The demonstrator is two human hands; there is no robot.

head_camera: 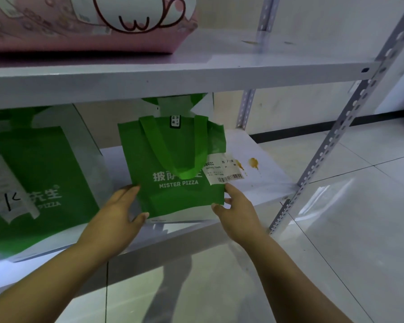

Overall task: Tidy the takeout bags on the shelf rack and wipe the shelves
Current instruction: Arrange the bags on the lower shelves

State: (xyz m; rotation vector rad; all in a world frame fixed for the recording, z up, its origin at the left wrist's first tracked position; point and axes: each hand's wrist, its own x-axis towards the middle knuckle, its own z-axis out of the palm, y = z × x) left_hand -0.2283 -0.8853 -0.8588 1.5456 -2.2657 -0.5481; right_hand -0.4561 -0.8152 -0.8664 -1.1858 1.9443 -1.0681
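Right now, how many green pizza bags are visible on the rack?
2: one green bag held between both hands mid-shelf, one larger green bag at left. Others may be hidden.

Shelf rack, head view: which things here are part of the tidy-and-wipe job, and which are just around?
Job:
small green bag, held by left hand and right hand
large green bag
pink bag
orange stains
lower shelf

Just around:
tiled floor
wall
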